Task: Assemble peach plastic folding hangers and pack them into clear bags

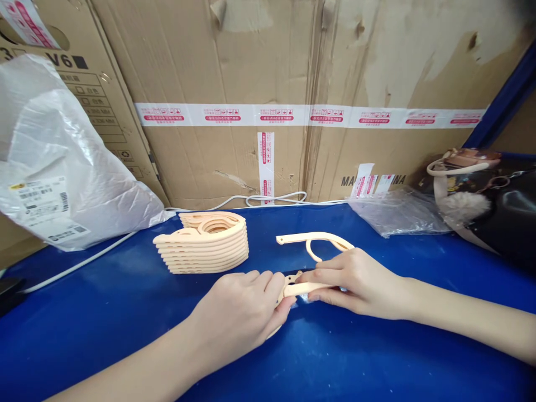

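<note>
At lower centre, the left hand and right hand partly hid a folding hanger; the frame's right edge cut off a black bag.

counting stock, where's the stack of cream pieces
In the head view, the stack sits left of centre on the table, beyond the left hand, right of the white bag.

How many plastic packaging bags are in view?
2: a white labelled mailing bag at the left, and a clear plastic bag beyond the right hand, by the cardboard. More could be hidden.
</note>
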`<state>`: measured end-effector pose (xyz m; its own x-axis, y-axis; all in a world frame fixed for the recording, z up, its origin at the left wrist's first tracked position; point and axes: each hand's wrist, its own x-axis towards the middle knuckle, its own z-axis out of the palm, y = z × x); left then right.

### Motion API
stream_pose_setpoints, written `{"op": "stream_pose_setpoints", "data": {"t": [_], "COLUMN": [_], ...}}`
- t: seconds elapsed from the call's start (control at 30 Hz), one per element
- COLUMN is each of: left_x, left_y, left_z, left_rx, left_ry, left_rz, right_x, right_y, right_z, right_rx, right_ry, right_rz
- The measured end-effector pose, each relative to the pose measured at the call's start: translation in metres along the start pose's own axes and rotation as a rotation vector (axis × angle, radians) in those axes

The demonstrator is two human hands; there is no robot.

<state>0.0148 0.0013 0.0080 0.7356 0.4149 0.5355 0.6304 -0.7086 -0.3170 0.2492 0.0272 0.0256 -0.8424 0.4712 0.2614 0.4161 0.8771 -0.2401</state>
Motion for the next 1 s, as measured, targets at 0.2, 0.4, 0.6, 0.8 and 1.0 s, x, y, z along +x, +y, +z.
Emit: {"op": "stream_pose_setpoints", "data": {"t": [0.2,0.4,0.6,0.8,1.0], "left_x": [0.001,0.005,0.000,0.001,-0.002], "left_y": [0.001,0.000,0.005,0.003,0.000], "left_z": [-0.002,-0.005,-0.004,-0.003,0.002], "left_rx": [-0.242,-0.188,-0.232,-0.111,-0.176], "left_ry": [-0.086,-0.079,-0.151,-0.128,-0.098], "left_rz": [-0.186,-0.154,-0.003,-0.100,-0.051], "right_x": [0.000,0.003,0.004,0.002,0.001], "right_y": [0.010,0.033,0.035,0.037,0.045], "right_z": [-0.008,-0.015,-0.012,-0.018,-0.020], "right_rx": [-0.186,-0.165,-0.110,-0.288,-0.327], "right_ry": [0.326,0.270,0.129,0.128,0.121], "right_rz": [0.018,0.186,0.225,0.214,0.224]}}
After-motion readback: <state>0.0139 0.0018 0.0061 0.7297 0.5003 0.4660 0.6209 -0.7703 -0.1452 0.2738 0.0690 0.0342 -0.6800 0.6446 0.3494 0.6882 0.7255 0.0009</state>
